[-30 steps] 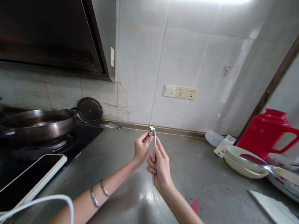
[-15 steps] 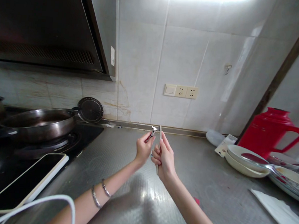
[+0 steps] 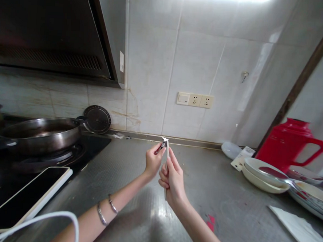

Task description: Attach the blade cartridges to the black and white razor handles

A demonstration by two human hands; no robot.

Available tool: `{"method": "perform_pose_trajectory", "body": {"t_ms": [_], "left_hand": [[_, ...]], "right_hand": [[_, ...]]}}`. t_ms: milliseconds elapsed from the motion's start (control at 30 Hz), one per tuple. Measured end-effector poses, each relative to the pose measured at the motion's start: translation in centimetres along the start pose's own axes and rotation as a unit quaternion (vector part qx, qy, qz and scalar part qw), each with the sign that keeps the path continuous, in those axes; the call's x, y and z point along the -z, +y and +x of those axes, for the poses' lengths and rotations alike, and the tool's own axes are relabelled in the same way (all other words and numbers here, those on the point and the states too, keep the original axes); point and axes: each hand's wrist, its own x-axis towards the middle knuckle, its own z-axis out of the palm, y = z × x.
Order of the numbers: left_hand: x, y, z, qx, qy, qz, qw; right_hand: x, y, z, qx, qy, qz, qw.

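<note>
Above the metal counter (image 3: pixel 129 206), my left hand (image 3: pixel 153 160) pinches a small dark tool (image 3: pixel 160 147) with a silvery-white end. My right hand (image 3: pixel 173 178) is closed around a thin pale stick (image 3: pixel 168 154), held nearly upright. The top of the stick meets or overlaps the white end of the tool; whether they truly touch is too small to tell. Two silver bangles circle my left forearm.
On the left are a steel pan (image 3: pixel 41 133) on the black stove and a tablet-like device (image 3: pixel 25 196) near a white cable (image 3: pixel 70 214). Right: red jug (image 3: pixel 287 145), stacked bowls (image 3: pixel 264 178), white paper (image 3: pixel 299 230). Red scraps (image 3: pixel 210 222) lie beside my right forearm.
My right hand has moved left and slightly down, bringing the stick's top against or over the tool's white end. My left hand has shifted slightly left. More of the red scraps shows.
</note>
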Motion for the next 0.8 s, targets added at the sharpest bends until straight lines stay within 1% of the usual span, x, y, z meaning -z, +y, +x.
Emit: {"method": "perform_pose_trajectory", "body": {"t_ms": [67, 200, 400, 433, 533, 600, 667, 733, 800], "left_hand": [[0.1, 0.0, 0.1, 0.001, 0.003, 0.002, 1.0], [0.1, 0.0, 0.0, -0.003, -0.009, 0.005, 1.0], [0.3, -0.3, 0.2, -0.001, -0.001, 0.013, 1.0], [0.3, -0.4, 0.2, -0.002, -0.001, 0.015, 1.0], [0.3, -0.4, 0.1, -0.01, -0.014, 0.017, 1.0], [0.3, -0.3, 0.1, -0.018, -0.018, 0.018, 1.0], [0.4, -0.3, 0.1, -0.022, -0.013, 0.02, 0.999], [0.6, -0.2, 0.3, -0.024, -0.005, 0.025, 0.999], [0.8, -0.1, 0.6, -0.017, -0.004, 0.028, 0.999]], "right_hand": [[0.1, 0.0, 0.0, 0.002, -0.003, 0.002, 1.0], [0.1, -0.5, 0.5, 0.032, -0.002, 0.007, 0.999], [-0.1, -0.1, -0.1, -0.019, -0.009, -0.008, 1.0], [-0.1, -0.2, 0.0, -0.017, -0.011, -0.007, 1.0], [0.0, -0.7, 0.7, 0.018, -0.005, 0.002, 1.0], [0.1, -0.7, 0.9, 0.025, 0.001, 0.004, 1.0], [0.1, -0.3, 0.5, 0.005, -0.002, 0.002, 1.0], [0.1, 0.3, -0.2, -0.024, -0.019, -0.006, 1.0], [-0.1, 0.3, -0.6, -0.031, -0.038, -0.018, 0.999]]}}
